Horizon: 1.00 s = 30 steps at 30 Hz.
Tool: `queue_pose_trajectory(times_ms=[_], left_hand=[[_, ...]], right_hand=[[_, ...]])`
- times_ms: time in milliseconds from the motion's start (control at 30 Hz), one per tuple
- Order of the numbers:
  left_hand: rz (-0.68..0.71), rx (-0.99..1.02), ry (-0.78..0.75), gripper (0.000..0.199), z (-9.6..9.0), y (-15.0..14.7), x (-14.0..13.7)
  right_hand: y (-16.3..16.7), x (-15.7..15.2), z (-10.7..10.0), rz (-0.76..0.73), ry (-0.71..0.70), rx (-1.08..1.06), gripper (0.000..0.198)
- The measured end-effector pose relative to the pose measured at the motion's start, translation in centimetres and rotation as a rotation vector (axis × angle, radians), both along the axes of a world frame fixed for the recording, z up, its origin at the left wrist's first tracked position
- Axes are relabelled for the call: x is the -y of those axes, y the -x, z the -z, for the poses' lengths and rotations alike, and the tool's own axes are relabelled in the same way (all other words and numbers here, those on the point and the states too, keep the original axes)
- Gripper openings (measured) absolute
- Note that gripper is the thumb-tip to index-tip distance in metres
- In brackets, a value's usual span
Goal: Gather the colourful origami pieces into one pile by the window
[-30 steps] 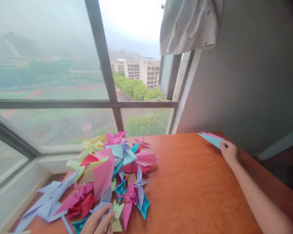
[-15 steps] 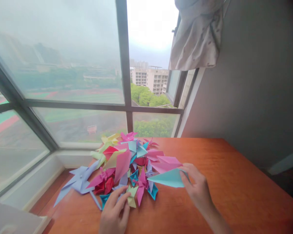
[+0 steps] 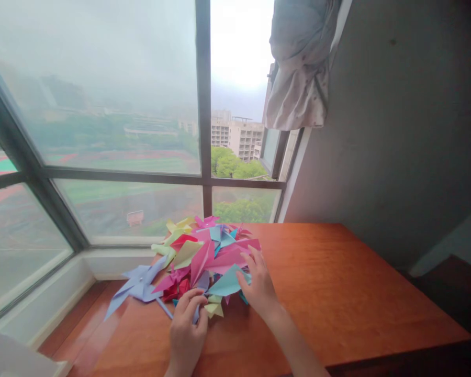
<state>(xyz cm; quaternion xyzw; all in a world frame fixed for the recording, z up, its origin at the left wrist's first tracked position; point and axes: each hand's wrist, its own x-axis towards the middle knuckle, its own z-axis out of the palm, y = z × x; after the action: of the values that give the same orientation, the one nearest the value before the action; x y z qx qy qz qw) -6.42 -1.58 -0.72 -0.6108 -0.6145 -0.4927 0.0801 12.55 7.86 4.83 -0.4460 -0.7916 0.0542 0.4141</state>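
Note:
A pile of folded coloured paper lies on the wooden table. My right hand is at its right side, fingers apart, beside the light blue paper plane. The plane rests on the pile, its tail end by my thumb. Under it and behind it lie pink paper planes. My left hand rests at the near edge of the pile with bent fingers, thumb apart from them. A pale green folded paper star is just right of its fingertips. A bit of lavender paper shows between thumb and fingers.
A lavender paper pinwheel with a stick lies at the pile's left. Yellow, red and pink folded papers are heaped toward the window. The wooden table extends right to a grey wall. A tied curtain hangs above.
My right hand has moved left with the light blue plane, set it on the pile and let go. My left hand has stayed at the near edge. The view has shifted slightly.

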Motion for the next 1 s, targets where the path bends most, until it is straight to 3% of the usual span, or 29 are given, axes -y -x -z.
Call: queue_pose_trajectory(times_ms=[367, 633, 1000], left_hand=[[0.003, -0.011, 0.026, 0.016, -0.6, -0.1, 0.0], [0.042, -0.063, 0.045, 0.019, -1.0, -0.5, -0.1], [0.056, -0.036, 0.135, 0.02, -0.9, -0.4, -0.1]], right_hand=[[-3.5, 2.7, -0.2, -0.057, 0.082, -0.196, 0.025], [-2.6, 3.1, -1.0, -0.102, 0.166, -0.202, 0.018], [-1.6, 2.8, -0.8, -0.163, 0.261, -0.133, 0.014]])
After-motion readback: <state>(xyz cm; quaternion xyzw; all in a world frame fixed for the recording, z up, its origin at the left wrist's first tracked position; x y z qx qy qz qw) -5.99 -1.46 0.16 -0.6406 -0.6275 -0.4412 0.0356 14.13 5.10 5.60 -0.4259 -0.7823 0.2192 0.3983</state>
